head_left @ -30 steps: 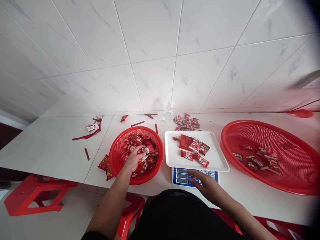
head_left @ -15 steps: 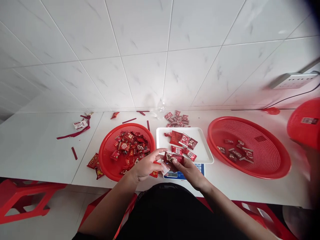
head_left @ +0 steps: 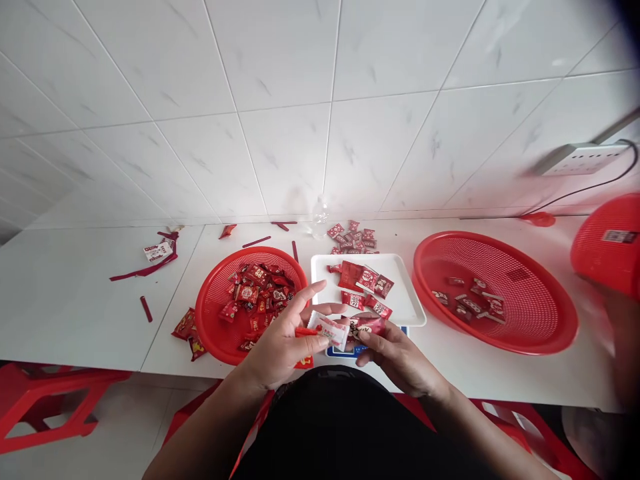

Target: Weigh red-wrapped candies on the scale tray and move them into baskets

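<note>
My left hand (head_left: 283, 343) is raised in front of me near the table edge, pinching a small white and red candy packet (head_left: 329, 329) between thumb and fingers. My right hand (head_left: 397, 357) meets it from the right, its fingers closed on a dark red candy packet (head_left: 367, 327). Both hands hover between a small red basket (head_left: 213, 313) full of red wrapped candies and a white scale tray (head_left: 405, 293) that carries several red packets. The blue scale (head_left: 333, 351) under the tray is mostly hidden by my hands.
A large red basket (head_left: 535, 313) with several packets lies at the right, and part of another red basket (head_left: 607, 243) at the far right. Loose candies (head_left: 353, 237) and a clear bottle (head_left: 320, 217) stand by the tiled wall. Red wrapper strips (head_left: 145, 267) litter the left. Red stools stand under the table.
My left hand left the small basket with a packet and came to the middle. My right hand rose from the scale's front and closed on a dark red packet beside it.
</note>
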`<state>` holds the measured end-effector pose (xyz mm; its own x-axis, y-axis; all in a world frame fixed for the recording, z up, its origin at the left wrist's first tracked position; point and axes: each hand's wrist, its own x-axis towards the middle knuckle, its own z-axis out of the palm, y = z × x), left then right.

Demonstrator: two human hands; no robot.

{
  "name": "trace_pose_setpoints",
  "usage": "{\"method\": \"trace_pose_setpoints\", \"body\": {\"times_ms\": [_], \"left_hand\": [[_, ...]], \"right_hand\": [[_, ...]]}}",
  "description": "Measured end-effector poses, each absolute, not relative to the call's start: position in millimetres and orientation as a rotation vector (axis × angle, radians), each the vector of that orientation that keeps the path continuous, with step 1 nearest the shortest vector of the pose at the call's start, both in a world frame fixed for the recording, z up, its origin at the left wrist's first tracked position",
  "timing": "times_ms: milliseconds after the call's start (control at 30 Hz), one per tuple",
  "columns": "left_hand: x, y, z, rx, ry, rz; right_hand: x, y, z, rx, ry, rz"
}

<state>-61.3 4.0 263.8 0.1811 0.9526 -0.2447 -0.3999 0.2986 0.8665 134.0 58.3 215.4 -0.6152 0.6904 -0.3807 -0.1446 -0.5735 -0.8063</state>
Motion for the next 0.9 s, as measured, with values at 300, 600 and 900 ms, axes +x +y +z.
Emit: {"method": "trace_pose_setpoints", "body": {"times_ms": [300,600,900], "left_hand": [[-51.3,-13.8,305.7,0.99,0.899,1.079],[-47.3,-6.7,303.7,1.005,0.964,1.104],[-45.9,-6.6,298.3,1.19,0.984,1.123]], "right_hand": [[144.8,52.5,252.4,-0.638,-1.174,2.344],[145.2,55.1,288.8,-0.834,-1.597,2.113],[145.1,56.2,288.2,-0.744,-1.625,2.176]]}}
